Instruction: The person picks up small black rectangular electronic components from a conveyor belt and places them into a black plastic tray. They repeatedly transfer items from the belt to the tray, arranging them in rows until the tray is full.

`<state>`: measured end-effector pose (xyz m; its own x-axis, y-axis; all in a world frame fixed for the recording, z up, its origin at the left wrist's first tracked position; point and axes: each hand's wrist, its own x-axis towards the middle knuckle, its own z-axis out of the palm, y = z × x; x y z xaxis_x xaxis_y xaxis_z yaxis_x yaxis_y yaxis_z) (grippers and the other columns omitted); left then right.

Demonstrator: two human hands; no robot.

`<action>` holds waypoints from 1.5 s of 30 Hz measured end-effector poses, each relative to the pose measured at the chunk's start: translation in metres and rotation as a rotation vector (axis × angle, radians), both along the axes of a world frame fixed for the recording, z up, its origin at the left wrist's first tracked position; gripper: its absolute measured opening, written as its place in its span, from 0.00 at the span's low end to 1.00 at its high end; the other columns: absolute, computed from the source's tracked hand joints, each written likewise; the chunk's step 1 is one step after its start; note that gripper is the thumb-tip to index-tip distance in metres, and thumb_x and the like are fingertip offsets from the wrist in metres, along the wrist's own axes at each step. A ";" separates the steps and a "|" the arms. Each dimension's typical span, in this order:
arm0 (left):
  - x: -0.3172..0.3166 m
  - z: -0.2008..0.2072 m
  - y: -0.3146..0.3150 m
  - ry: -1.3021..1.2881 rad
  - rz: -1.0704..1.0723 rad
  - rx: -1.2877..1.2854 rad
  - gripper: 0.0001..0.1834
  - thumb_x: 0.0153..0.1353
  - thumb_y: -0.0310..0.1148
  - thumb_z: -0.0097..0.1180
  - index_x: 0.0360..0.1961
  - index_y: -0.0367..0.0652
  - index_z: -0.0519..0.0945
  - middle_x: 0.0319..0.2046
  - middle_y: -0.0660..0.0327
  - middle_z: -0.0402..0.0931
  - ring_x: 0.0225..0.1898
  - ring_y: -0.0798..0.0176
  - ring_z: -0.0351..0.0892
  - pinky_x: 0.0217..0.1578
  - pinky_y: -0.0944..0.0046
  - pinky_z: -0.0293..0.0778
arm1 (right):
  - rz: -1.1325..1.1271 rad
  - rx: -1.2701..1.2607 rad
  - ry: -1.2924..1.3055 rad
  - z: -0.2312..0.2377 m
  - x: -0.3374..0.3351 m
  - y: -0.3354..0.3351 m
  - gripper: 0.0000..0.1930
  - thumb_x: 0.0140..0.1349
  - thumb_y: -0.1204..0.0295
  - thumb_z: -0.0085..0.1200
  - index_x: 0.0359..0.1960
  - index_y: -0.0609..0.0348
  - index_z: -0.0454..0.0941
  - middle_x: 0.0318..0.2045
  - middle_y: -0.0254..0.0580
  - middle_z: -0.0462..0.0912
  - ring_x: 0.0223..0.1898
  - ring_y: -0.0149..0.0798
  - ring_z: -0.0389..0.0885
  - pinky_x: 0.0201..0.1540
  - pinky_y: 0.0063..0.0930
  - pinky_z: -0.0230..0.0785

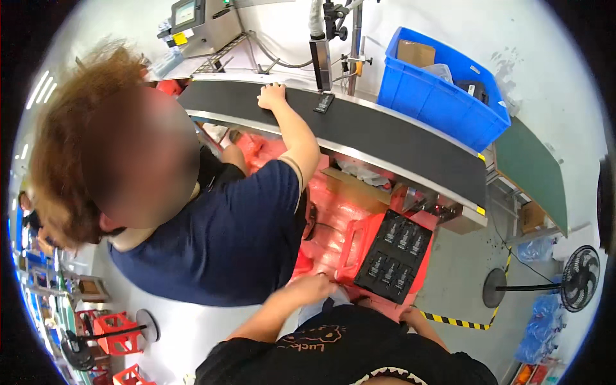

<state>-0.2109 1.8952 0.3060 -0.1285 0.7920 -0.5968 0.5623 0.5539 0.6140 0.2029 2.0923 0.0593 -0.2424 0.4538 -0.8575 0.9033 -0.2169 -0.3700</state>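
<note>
A black tray (393, 255) with several small black parts in its pockets lies on top of a red crate (351, 247) just in front of me. My left hand (310, 287) reaches forward and curls its fingers over the crate's near left rim. Only a sliver of my right hand (410, 314) shows at the crate's near right corner, below the tray; its fingers are hidden. A co-worker in a navy shirt stands close at my left front, with one hand (271, 96) resting on the dark conveyor belt (385, 138).
More red crates with clear plastic wrapping (324, 205) sit under the belt. A blue bin (436, 96) stands beyond the belt, with a printer head on a post (321, 54) over it. A floor fan (577, 279) and striped floor tape (462, 321) are at right.
</note>
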 end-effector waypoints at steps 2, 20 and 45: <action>0.010 -0.062 -0.002 0.075 -0.280 -0.193 0.24 0.60 0.51 0.50 0.41 0.40 0.81 0.36 0.48 0.81 0.39 0.48 0.81 0.42 0.52 0.74 | 0.055 0.036 0.022 0.011 -0.020 0.005 0.03 0.51 0.75 0.56 0.26 0.60 0.80 0.21 0.41 0.81 0.22 0.37 0.79 0.23 0.32 0.70; 0.026 -0.328 -0.052 -0.108 -0.025 -0.186 0.18 0.60 0.44 0.50 0.38 0.41 0.80 0.34 0.50 0.81 0.37 0.50 0.81 0.41 0.52 0.75 | 0.666 0.097 0.502 -0.089 0.067 0.037 0.12 0.52 0.66 0.55 0.31 0.62 0.81 0.30 0.51 0.82 0.34 0.50 0.80 0.37 0.35 0.69; 0.185 -0.348 -0.077 0.973 -0.428 -0.284 0.21 0.66 0.47 0.36 0.58 0.81 0.71 0.58 0.30 0.62 0.41 0.27 0.72 0.35 0.27 0.66 | 1.041 0.081 0.172 -0.094 -0.045 0.066 0.18 0.61 0.57 0.49 0.39 0.60 0.82 0.43 0.48 0.82 0.48 0.50 0.78 0.50 0.41 0.69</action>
